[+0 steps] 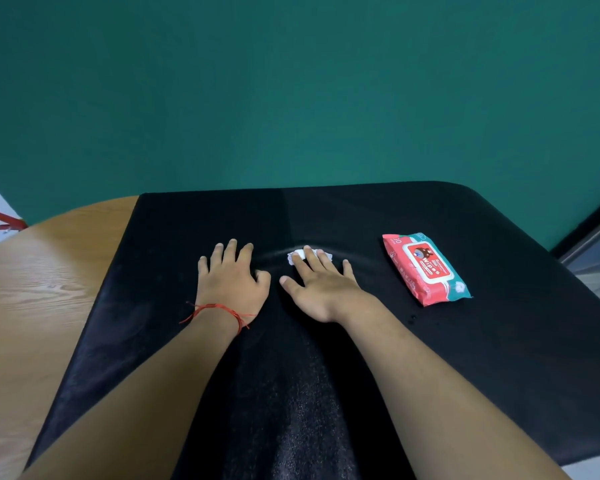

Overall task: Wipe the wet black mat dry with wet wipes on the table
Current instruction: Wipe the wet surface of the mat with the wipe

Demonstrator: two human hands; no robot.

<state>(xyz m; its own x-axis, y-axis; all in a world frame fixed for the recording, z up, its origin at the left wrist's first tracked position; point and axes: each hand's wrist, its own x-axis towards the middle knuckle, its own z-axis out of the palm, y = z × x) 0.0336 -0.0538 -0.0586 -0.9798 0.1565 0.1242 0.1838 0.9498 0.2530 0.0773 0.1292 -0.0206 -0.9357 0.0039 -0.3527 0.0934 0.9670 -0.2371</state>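
Wide black fabric mat (430, 358) draped over light wooden table (42, 289), near edge cut off; left hand (231, 282) flat on it, fingers straight; right hand (321, 289) alongside, likewise open; red-and-teal plastic wipes pack (426, 268) farther right, small print illegible; crumpled white wipe (293, 257) pressed, mostly hidden, under right fingertips (308, 252).

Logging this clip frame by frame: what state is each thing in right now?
wipe: wadded, under the right hand.
right hand: fingers straight, pressing the wipe.
left hand: flat on the black mat, holding nothing.
black mat: spread flat over the table, faint streak by the wipe.
wipes pack: lying flat on the mat, flap looks shut.
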